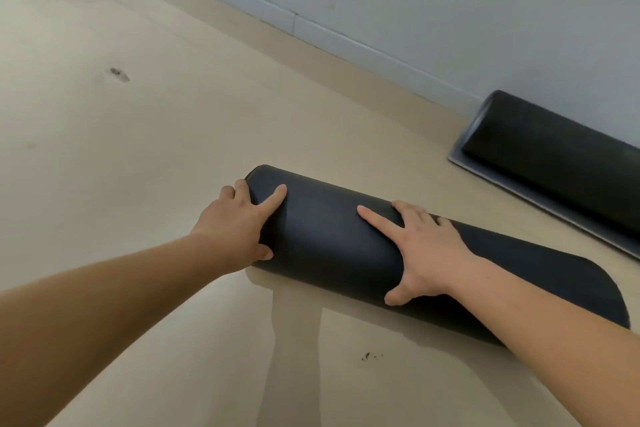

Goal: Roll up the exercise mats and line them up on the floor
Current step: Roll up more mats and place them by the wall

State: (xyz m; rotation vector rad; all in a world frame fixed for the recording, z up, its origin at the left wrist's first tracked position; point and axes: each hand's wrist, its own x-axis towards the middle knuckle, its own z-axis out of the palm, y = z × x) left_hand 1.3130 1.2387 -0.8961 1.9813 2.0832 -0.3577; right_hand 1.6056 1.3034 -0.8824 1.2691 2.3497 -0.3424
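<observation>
1. The near mat (329, 246) is seen rolled into a dark tube on the floor (138, 184), well apart from the wall (450, 10) and roughly parallel to it.
2. The left hand (242, 222) is laid open on the tube's left end, fingers spread and fairly straight over the side facing the wall. Nothing is gripped.
3. The right hand (426, 250) is pressed flat further along, fingers splayed toward the wall and thumb on the side away from it. Nothing is clasped here either.
4. A flatter strip with a rounded corner (588, 295) is seen on the side away from the wall. Whether it is an unrolled tail cannot be told.
5. A second mat (554, 156) lies just beside the wall, with a pale flap (485, 170) spread loose beneath it.
6. Risks, as judged:
   - The roll may spring open if the palms are lifted, since it is held by pressure alone.
   - The tube may be skewed off line with the wall if one end is pushed harder.
   - The loose flap by the wall may be caught or overridden if the tube is rolled right up against it.
</observation>
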